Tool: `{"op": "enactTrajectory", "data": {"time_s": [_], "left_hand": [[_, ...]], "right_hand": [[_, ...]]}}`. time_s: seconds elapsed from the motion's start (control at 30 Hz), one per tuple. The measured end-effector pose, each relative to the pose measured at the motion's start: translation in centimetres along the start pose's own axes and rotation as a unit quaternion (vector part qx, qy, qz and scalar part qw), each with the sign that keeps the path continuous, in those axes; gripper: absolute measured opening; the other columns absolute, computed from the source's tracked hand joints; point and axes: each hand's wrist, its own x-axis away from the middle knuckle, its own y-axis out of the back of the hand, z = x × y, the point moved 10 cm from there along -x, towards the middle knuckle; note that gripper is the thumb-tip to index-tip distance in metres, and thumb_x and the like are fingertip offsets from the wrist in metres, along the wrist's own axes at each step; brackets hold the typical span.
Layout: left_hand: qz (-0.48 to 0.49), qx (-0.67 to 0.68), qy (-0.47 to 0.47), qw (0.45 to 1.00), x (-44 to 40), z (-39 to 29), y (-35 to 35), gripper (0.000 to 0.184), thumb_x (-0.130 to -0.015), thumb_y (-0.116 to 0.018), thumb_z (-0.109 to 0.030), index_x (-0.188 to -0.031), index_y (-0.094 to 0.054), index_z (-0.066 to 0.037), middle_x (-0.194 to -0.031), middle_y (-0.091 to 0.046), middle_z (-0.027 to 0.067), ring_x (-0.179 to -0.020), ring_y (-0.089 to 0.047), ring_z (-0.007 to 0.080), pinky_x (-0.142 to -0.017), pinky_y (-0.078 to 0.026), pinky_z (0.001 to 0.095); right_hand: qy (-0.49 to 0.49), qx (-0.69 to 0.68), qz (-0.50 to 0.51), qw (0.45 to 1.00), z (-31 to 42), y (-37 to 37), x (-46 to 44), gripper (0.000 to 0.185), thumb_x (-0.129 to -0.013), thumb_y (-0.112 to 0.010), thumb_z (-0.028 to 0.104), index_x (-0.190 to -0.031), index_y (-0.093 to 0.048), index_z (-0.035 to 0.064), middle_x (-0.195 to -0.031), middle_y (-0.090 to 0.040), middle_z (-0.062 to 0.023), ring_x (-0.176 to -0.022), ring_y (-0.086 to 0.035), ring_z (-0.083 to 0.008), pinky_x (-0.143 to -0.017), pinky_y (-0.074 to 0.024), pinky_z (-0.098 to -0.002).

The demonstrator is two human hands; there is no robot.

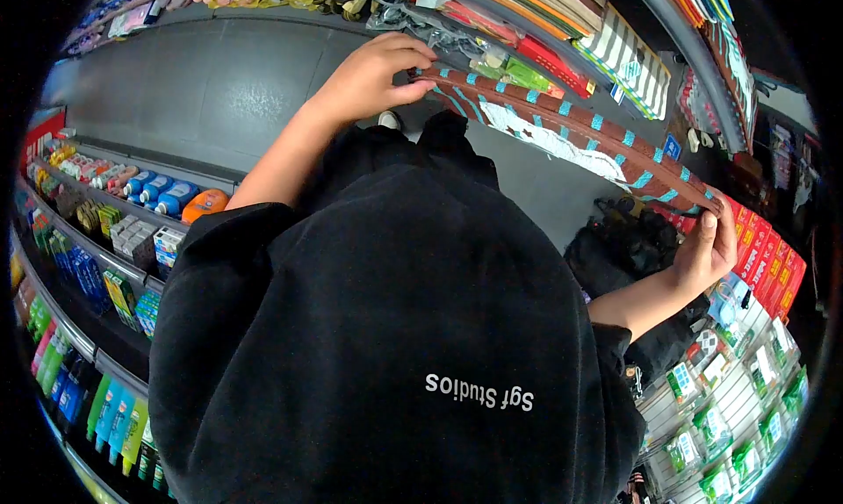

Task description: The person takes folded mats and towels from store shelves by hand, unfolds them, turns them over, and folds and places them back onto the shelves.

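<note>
Nearest the camera, the black short-sleeved fabric shirt of the person fills the centre and lower part of the head view; the white lettering "Sgf Studios" on it appears upside down. Beyond the shirt, a long, flat brown textile piece with turquoise bars along its edge and a white patterned area is held up, seen nearly edge-on and slanting down from upper left to right. The left hand is closed on its upper-left end, which lies between thumb and fingers. The right hand grips the opposite end, thumb against fingers, so that the piece spans the gap between the two hands above the grey floor. A white shoe tip shows just below the left hand. Upper right: a shelf of folded textiles, including a grey-and-white striped cloth, with a red package beside it. Right: stacked red printed boxes just beyond the right hand; below these, green-and-white packets on a pale rack. Left: curved dark shelves carrying blue plastic bottles, an orange bottle, small cartons and, lower down, upright coloured tubes.
</note>
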Motion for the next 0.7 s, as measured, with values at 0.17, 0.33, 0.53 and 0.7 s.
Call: {"op": "enactTrajectory", "data": {"time_s": [0.17, 0.33, 0.53, 0.7], "left_hand": [[0.038, 0.077, 0.18, 0.98, 0.6, 1.8, 0.2, 0.026, -0.076, -0.069, -0.02, -0.096, -0.065, -0.004, -0.1, -0.064, 0.0121, -0.094, -0.06, 0.0247, -0.079, -0.047, 0.0326], [-0.003, 0.14, 0.137, 0.981, 0.3, 1.1, 1.3, 0.027, -0.079, -0.065, -0.023, -0.097, -0.062, -0.003, -0.084, -0.064, 0.0118, -0.078, -0.061, 0.024, -0.069, -0.047, 0.0307], [0.086, 0.122, 0.165, 0.975, -0.5, -0.4, 0.9, 0.019, -0.08, -0.063, -0.018, -0.088, -0.059, -0.001, -0.078, -0.061, 0.0102, -0.074, -0.06, 0.0218, -0.069, -0.046, 0.0298], [-0.006, 0.087, 0.111, 0.99, -1.1, -2.1, 5.7, 0.02, -0.078, -0.065, -0.015, -0.09, -0.059, 0.0, -0.079, -0.061, 0.009, -0.076, -0.059, 0.0177, -0.068, -0.045, 0.028]], "right_hand": [[-0.054, -0.076, -0.059, 0.994, -3.4, 1.2, 0.1, 0.027, -0.085, -0.058, 0.008, -0.105, -0.056, -0.0095, -0.103, -0.06, -0.0164, -0.095, -0.057, -0.0209, -0.087, -0.043, -0.0326], [-0.085, -0.131, -0.092, 0.983, -5.5, 1.0, 0.2, 0.026, -0.088, -0.055, 0.009, -0.109, -0.053, -0.0074, -0.104, -0.058, -0.0126, -0.096, -0.055, -0.0178, -0.088, -0.0423, -0.0298], [-0.049, -0.086, -0.18, 0.979, -4.7, 1.6, 0.4, 0.026, -0.088, -0.055, 0.008, -0.108, -0.054, -0.0079, -0.103, -0.059, -0.0137, -0.092, -0.056, -0.0169, -0.085, -0.0437, -0.0283], [-0.015, -0.009, -0.138, 0.99, -1.4, 1.1, 0.2, 0.024, -0.085, -0.059, 0.006, -0.106, -0.056, -0.007, -0.1, -0.061, -0.0112, -0.091, -0.057, -0.0158, -0.085, -0.0439, -0.0273]]}}
